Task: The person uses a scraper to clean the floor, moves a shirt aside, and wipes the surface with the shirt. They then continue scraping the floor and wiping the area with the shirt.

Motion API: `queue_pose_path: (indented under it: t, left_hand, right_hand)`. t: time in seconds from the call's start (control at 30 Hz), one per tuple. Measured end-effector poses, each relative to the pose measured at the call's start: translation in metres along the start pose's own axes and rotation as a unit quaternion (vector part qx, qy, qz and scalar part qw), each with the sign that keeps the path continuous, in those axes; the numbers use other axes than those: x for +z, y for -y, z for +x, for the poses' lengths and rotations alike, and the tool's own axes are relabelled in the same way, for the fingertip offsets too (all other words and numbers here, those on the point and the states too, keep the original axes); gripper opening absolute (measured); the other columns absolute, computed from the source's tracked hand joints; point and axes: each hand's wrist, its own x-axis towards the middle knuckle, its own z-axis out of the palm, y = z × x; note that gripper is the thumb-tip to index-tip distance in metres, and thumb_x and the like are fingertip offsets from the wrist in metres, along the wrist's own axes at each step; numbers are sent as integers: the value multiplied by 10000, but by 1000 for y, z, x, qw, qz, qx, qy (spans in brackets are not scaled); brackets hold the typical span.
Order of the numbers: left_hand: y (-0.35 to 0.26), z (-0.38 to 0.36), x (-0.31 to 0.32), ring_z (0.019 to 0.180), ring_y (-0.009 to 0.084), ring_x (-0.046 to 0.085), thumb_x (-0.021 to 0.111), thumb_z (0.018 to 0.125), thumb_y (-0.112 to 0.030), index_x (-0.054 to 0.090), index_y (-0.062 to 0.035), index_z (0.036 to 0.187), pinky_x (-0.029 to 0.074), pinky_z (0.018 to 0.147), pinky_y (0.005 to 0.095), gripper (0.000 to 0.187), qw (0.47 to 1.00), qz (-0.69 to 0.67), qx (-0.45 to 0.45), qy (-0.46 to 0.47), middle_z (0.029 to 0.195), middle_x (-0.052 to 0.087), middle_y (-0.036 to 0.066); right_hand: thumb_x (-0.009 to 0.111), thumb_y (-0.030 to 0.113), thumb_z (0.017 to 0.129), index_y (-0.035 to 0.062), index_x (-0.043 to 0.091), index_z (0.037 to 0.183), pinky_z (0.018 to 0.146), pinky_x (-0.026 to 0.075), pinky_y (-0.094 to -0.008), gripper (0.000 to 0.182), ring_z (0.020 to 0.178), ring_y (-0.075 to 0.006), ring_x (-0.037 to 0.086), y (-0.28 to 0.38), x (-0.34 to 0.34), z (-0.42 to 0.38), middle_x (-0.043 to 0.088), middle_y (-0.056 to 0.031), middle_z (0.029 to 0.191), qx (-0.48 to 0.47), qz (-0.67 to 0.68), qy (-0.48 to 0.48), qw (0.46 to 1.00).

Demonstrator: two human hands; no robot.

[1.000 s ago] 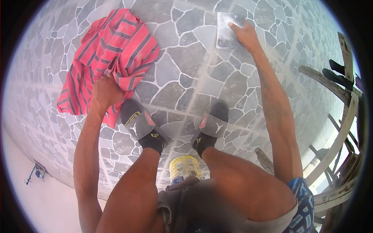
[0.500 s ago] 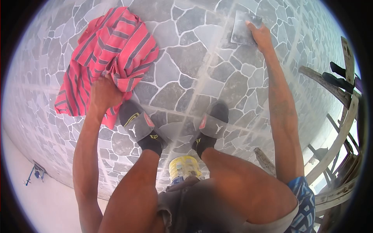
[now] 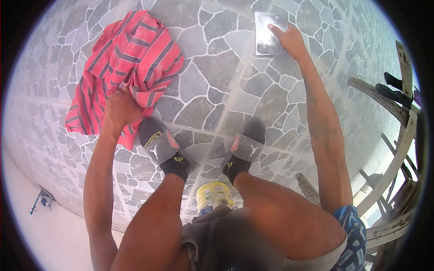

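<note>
A pink-red cloth with dark stripes (image 3: 135, 54) lies bunched on the stone-patterned tile floor (image 3: 217, 67) at left. My left hand (image 3: 123, 108) is closed on a fold of it near its lower middle. At the upper right, my right hand (image 3: 291, 39) grips a thin, shiny rectangular metal plate (image 3: 266, 38), its thumb on the upper face and the other fingers hidden. The plate is close over the tiles and catches bright light.
My feet in dark slides (image 3: 160, 142) stand between both hands. A yellow bucket (image 3: 214, 194) shows between my legs. Weathered wooden pieces (image 3: 384, 101) with dark items on them line the right edge. A small blue object (image 3: 43, 198) is at lower left.
My right hand has moved left with the metal plate, which now tilts differently and reflects more light. My left hand stays on the cloth.
</note>
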Motion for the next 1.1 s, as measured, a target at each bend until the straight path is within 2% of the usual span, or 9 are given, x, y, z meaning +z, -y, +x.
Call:
queue_pose_path:
  t: [0.07,0.2,0.3,0.4,0.5,0.6,0.73,0.83,1.1]
  left_hand:
    - [-1,0,-2,917,479,690,595,826,-231,528,234,1242,567,817,496,628,1000,-5,-5,15,999,672,355]
    - [-1,1,0,914,475,692,613,834,-256,545,219,1208,570,800,497,608,1000,-2,4,5,979,674,349]
    - [-4,-2,-4,906,469,695,619,845,-280,523,216,1234,575,788,492,638,1000,-19,-10,7,970,672,344]
    - [-2,0,-2,900,468,697,613,855,-288,486,219,1278,578,789,487,672,1000,15,-5,13,973,669,343]
    - [5,2,6,898,470,696,607,862,-287,484,211,1270,579,794,492,656,1000,3,-1,19,985,663,353]
    - [6,3,14,909,447,697,653,816,-289,563,105,1126,562,822,504,509,1000,-9,-18,-8,983,688,292]
    - [2,0,11,906,447,700,649,812,-282,562,102,1124,564,820,506,502,1000,-15,-24,-8,991,686,294]
    - [1,2,7,905,449,700,635,810,-269,563,95,1120,563,826,505,484,1000,2,-25,-7,999,682,298]
    - [3,-1,13,928,448,696,599,827,-255,559,90,1134,555,857,500,464,999,7,-23,-23,1013,681,292]
  right_hand:
    - [713,450,914,-41,643,1277,956,511,-385,615,1068,-278,685,-12,5,4,712,-198,1165,61,19,-6,998]
    - [731,406,908,-51,641,1274,933,524,-374,592,1043,-251,691,26,15,-44,714,-180,1173,-44,-66,-64,995]
    - [729,396,911,-47,633,1291,954,513,-381,591,1071,-257,678,11,15,-42,715,-185,1165,90,120,-48,988]
    - [726,345,923,-34,626,1297,809,558,-351,542,945,-221,704,25,39,-46,721,-159,1121,-30,8,-34,999]
    - [739,292,918,-28,627,1279,724,559,-333,495,861,-194,702,27,39,-34,720,-135,1079,54,129,-28,990]
    - [756,259,903,-47,633,1232,749,553,-343,465,853,-202,692,29,48,-47,714,-132,1052,60,73,-85,992]
    - [759,252,902,-48,635,1224,763,553,-347,457,893,-204,689,24,45,-43,702,-139,1078,100,170,-90,976]
    - [761,244,902,-46,638,1226,782,550,-352,452,947,-205,678,31,57,-46,689,-142,1122,68,56,-100,991]
    - [762,244,902,-62,629,1236,805,543,-351,472,957,-200,669,30,46,-48,697,-150,1095,100,123,-96,983]
